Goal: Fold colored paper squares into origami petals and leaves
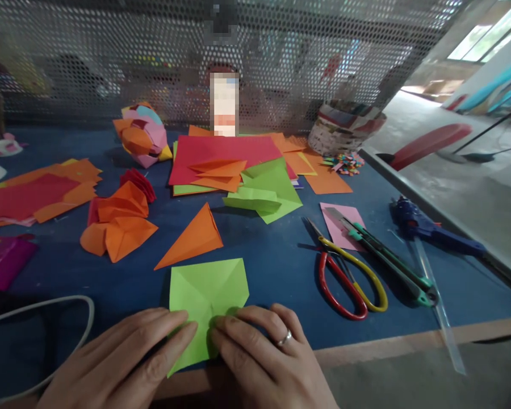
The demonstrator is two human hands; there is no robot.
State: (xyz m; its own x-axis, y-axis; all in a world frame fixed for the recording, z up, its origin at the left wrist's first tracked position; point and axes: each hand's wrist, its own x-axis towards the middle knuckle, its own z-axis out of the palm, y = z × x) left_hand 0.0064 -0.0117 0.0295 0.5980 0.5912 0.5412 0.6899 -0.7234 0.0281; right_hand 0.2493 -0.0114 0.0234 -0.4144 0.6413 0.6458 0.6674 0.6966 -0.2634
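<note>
A light green folded paper (206, 289) lies on the blue table (272, 261) near its front edge. My left hand (128, 358) lies flat on the paper's lower left part, fingers stretched out and pressing. My right hand (264, 355), with a ring on one finger, presses its fingertips on the paper's lower middle, beside the left fingertips. Both hands rest on the paper with fingers extended. An orange folded triangle (193, 238) lies just beyond the green paper.
Scissors with red and yellow handles (344, 278), a green utility knife (387, 261), a clear ruler (434, 295) and a blue glue gun (430, 227) lie right. Orange folded pieces (117, 221), red and green sheets (225, 156), a paper ball (145, 133) and a woven basket (344, 128) sit behind. A mesh screen stands at the back.
</note>
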